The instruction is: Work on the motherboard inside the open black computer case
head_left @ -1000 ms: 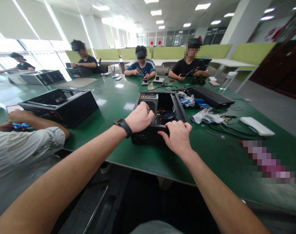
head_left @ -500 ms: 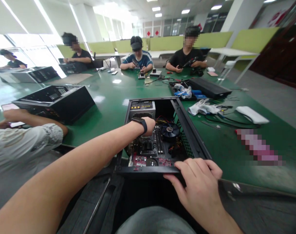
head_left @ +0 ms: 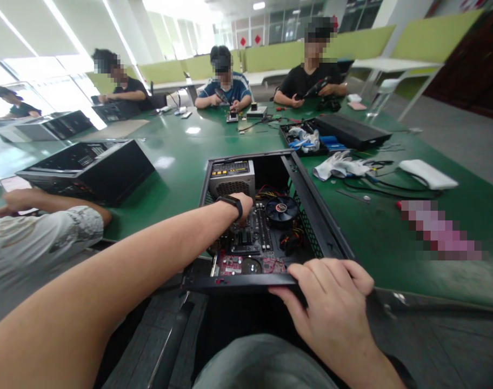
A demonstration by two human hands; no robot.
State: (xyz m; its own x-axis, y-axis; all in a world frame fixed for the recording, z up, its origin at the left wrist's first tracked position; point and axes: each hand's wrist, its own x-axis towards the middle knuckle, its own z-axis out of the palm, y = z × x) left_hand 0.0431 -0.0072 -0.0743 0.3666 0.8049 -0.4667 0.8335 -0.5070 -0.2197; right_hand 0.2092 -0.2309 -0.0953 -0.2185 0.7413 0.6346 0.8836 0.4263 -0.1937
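An open black computer case (head_left: pixel 331 232) lies at the table's near edge. Inside it are a power supply (head_left: pixel 232 178) at the upper left, a round fan (head_left: pixel 281 209), a motherboard (head_left: pixel 252 227) and a red circuit card (head_left: pixel 232 263). My left hand (head_left: pixel 245 205), with a dark band at the wrist, reaches into the case just below the power supply; its fingers point down and are hidden. My right hand (head_left: pixel 327 297) grips the near rim of the case at the right, thumb below and fingers on top.
Another black case (head_left: pixel 104 175) stands at the left by a person's arm (head_left: pixel 80 208). Gloves (head_left: pixel 339 165), cables, a white pouch (head_left: pixel 428 174) and a toolbox (head_left: pixel 352 132) lie at the right. Several people sit across the green table (head_left: pixel 169 189).
The view has shifted slightly. The near part of the case sits a little farther left in the picture, and my left hand has moved slightly left with it. My right hand keeps its hold.
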